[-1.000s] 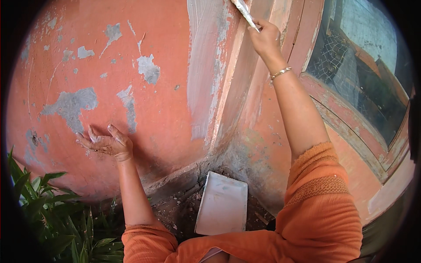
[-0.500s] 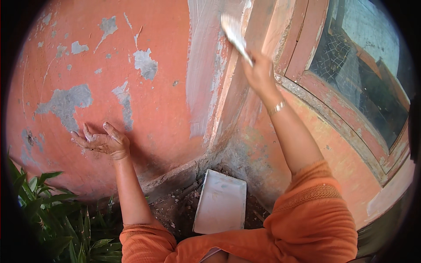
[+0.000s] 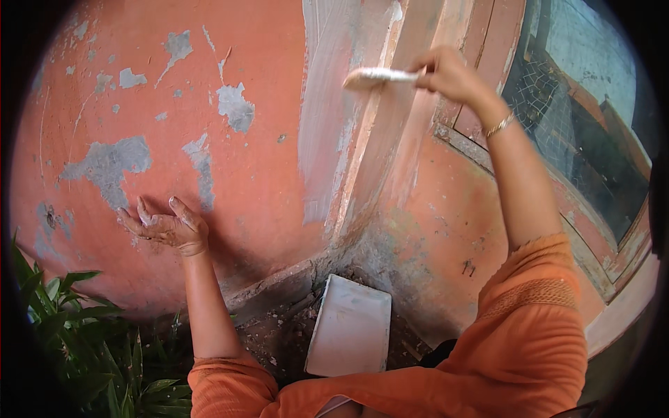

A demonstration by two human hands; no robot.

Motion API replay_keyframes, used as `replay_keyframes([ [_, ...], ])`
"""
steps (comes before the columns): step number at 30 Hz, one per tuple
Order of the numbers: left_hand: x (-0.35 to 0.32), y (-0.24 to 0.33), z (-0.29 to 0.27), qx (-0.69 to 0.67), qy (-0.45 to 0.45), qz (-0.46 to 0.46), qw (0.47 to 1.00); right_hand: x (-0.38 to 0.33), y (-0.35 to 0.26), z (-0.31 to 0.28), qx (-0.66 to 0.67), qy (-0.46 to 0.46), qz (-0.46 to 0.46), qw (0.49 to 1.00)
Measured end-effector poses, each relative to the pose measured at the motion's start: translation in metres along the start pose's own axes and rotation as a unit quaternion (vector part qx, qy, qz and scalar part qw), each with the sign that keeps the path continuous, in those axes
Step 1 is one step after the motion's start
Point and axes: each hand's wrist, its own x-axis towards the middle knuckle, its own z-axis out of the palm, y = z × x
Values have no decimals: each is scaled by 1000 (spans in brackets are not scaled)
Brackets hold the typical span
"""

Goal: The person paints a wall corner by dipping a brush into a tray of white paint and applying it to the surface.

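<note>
Brush (image 3: pixel 380 75), judged light and stiff with soft, paint-slick bristles, is gripped at the handle by the right hand (image 3: pixel 446 73), while the left hand (image 3: pixel 167 226) is pressed open against the wall (image 3: pixel 265 181).

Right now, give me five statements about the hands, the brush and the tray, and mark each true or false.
1. The right hand grips a white-coated paintbrush. True.
2. The left hand holds a scraper. False: it is empty, pressed against the peeling orange wall.
3. The flat white rectangular tray lies on the ground at the wall's foot. True.
4. The brush bristles dip into the tray. False: they are raised against the wall's corner edge.
5. A thin bracelet circles the right wrist. True.
</note>
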Motion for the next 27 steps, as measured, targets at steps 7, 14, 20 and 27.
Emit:
replay_keyframes([
  [7, 2, -5, -4, -1, 8, 0, 1000, 17, -37, -60, -131, 208, -82, 966],
  [14, 1, -3, 0, -7, 16, 3, 1000, 31, -12, -53, -297, 308, -148, 892],
  [20, 6, 4, -5, -23, 13, -10, 1000, -11, -4, 2, -113, 206, -46, 971],
  [27, 3, 1, -4, -4, 15, -8, 1000, 15, -7, -8, -68, 312, -95, 943],
])
